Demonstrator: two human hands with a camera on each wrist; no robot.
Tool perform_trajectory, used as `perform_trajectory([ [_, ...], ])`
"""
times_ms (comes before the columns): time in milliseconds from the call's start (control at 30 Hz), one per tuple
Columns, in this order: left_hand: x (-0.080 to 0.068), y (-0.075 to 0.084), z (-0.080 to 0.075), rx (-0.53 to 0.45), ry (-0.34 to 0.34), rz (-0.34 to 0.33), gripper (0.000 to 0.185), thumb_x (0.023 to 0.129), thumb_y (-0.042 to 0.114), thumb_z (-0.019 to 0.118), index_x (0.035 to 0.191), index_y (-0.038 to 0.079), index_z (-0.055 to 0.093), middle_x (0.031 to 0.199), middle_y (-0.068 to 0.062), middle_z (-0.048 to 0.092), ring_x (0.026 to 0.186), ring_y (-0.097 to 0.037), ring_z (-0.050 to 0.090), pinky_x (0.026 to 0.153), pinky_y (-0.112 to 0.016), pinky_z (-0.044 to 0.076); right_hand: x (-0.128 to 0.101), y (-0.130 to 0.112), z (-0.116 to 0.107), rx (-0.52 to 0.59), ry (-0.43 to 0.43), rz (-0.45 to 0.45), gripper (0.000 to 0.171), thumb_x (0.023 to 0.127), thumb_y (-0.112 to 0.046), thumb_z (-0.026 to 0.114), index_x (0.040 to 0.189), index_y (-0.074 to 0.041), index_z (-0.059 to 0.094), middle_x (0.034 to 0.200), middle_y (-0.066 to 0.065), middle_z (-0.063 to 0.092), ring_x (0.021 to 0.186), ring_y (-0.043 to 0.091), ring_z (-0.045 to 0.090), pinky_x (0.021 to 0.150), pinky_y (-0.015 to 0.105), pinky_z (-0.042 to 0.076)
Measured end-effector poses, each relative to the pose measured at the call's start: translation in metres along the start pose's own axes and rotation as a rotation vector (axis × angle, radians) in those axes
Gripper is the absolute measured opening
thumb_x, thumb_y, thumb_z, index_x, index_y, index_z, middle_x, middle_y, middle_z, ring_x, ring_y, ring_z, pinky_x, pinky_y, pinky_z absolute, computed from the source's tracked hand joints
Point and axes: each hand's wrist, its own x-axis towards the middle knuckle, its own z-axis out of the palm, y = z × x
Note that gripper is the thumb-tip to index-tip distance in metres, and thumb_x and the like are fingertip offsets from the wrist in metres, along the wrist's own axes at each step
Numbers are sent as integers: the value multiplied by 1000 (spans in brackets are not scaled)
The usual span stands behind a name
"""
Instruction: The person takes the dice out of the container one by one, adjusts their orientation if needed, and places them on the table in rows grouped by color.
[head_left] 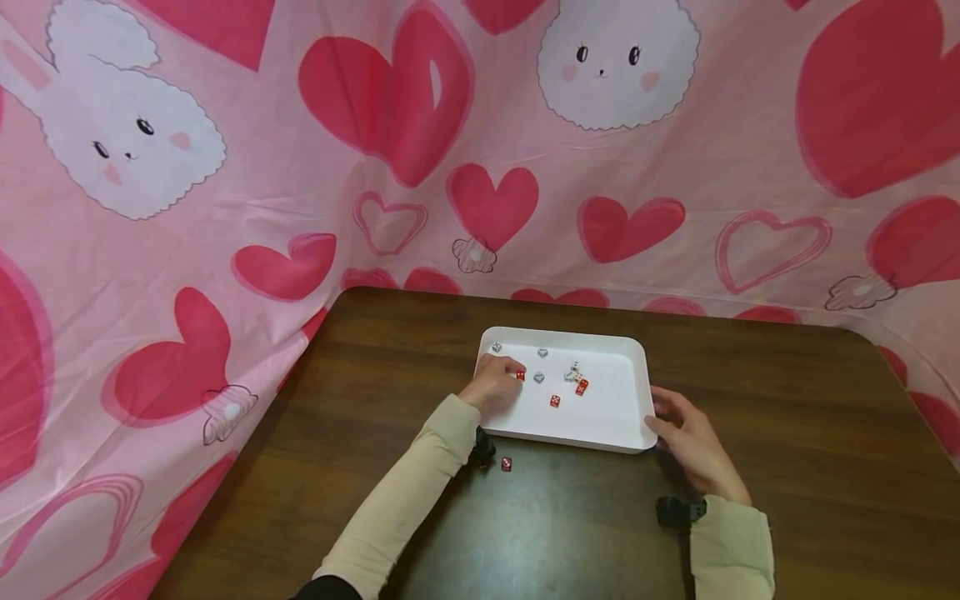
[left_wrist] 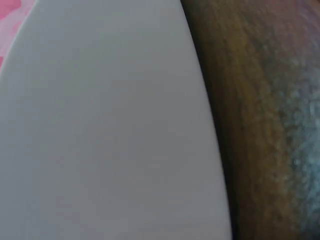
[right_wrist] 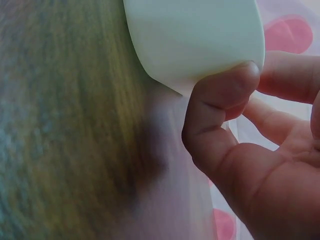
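A shallow white tray point(head_left: 600, 417) sits on the table with several dice in it. My left hand point(head_left: 495, 384) reaches over the tray's left side and pinches a red die point(head_left: 521, 376) at its fingertips. Close by lie a pale die point(head_left: 538, 377) and another red die point(head_left: 555, 401). At the tray's right end, my right hand point(head_left: 688, 437) grips the wall between thumb and fingers; the thumb point(right_wrist: 220, 92) presses on the tray's side point(right_wrist: 195, 40) in the right wrist view. The left wrist view shows only the tray's wall point(left_wrist: 115, 125), with the fingers out of sight.
One red die point(head_left: 506, 464) lies on the brown wooden table point(head_left: 570, 525) in front of the tray, beside the left wrist. Pale dice point(head_left: 575, 367) cluster with a red die point(head_left: 582, 387) in the tray's middle. A pink heart-patterned cloth point(head_left: 540, 158) hangs behind and left.
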Motion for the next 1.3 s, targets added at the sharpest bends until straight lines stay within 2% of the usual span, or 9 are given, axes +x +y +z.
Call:
perform_trajectory([
  [133,0,0,1,47,6,10,30,82,-1,59,108,6,73,125,-16,49,116,-26,40,100,-34,34,0,0,0,-2,-2,5,60,99,-20,54,150,-3,27,138,28,40,112,33,49,80,27,52],
  [400,1,-1,2,55,26,9,29,80,-2,58,103,5,74,123,-17,49,110,-25,42,92,-30,37,1,0,0,1,5,5,60,98,-19,54,150,-3,28,138,28,40,112,33,49,80,27,52],
  [933,0,0,4,56,36,1,21,82,2,61,99,4,74,123,-18,48,116,-28,41,105,-38,35,1,0,0,1,11,14,60,98,-19,54,149,-3,28,138,28,40,112,33,49,79,27,52],
  [1300,-3,0,5,56,58,4,19,82,2,62,96,3,74,118,-17,50,113,-28,43,102,-37,38,0,-1,0,-6,12,4,58,98,-18,54,149,-2,29,136,28,42,108,32,51,77,27,51],
])
